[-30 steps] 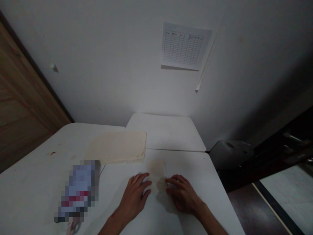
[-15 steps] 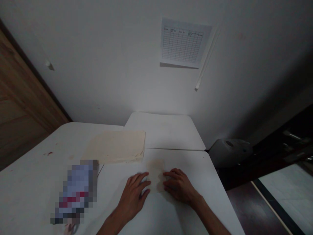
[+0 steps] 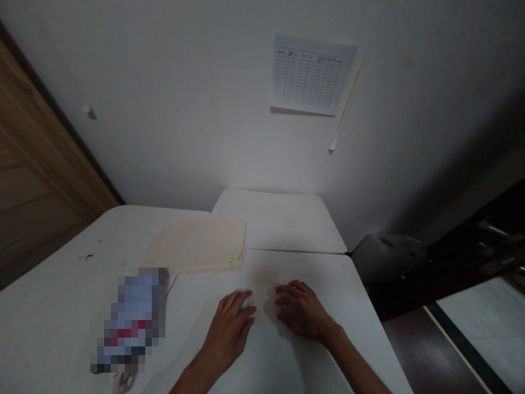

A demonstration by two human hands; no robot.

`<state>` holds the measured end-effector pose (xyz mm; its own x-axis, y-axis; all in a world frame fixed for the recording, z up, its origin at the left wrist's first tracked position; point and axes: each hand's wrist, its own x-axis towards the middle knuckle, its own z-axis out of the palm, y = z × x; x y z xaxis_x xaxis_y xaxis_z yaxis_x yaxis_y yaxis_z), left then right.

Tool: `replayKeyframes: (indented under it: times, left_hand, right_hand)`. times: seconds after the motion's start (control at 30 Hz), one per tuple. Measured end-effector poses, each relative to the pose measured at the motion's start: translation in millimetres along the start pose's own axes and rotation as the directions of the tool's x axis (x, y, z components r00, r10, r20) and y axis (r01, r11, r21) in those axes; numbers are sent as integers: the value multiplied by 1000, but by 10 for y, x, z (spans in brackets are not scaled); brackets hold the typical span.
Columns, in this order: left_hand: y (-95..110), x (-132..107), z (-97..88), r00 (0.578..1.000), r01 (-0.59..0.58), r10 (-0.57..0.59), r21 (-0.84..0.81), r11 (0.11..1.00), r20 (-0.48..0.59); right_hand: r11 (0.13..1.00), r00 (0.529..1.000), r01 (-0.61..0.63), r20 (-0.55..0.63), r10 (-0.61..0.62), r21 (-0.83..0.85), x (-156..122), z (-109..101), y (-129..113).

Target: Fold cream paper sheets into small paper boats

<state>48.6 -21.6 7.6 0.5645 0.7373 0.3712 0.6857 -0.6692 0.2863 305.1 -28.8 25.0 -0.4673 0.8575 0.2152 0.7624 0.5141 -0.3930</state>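
Note:
A thin, pale beige, see-through sheet (image 3: 264, 309) lies on the white table between my two hands. At its left edge is my left hand (image 3: 232, 323), palm down, with fingers bent and apart, their tips at the sheet. My right hand (image 3: 301, 313) rests at the opposite edge, its fingers also spread and slightly curved. Whether any fingertip pinches the sheet's edge cannot be made out. Behind my left hand lies a stack of larger beige sheets (image 3: 200, 244), with uneven edges at its right corner.
A pixelated blue-grey item with a red band (image 3: 133, 317) lies on the left of the white table (image 3: 324, 355). A second white tabletop (image 3: 283, 221) meets the wall. A printed chart (image 3: 309, 74) hangs above. To the right stands a grey plastic container (image 3: 385, 257).
The whole view has shifted slightly to the right. Both hands stay at the sides of the small sheet, with hardly any movement.

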Motion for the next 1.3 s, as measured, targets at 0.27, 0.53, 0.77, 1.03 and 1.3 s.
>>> replayKeyframes:
  times: [0.27,0.53,0.77,1.03,1.3]
  left_hand:
    - [254,-143,191,964,-143,125,64,988,233]
    - [528,-191,128,955,-104,64,125,987,290]
    - [593,-231,159,966,-82,52,107,991,252]
    - [632,-228,184,956,-32,8,75,997,294]
    - [661,-130,62,943,-8,-13,62,998,332]
  right_hand:
    - [999,999,-35,-36,35,11,-29,69,20]
    - [996,994,-76,-78,81,56,-60,75,-31]
    - [996,992,-83,-93,86,38,-41,101,-7]
    - [996,988,-85,-129,87,25,-28,154,20]
    - [996,993,-76,-82,81,54,-14,49,0]
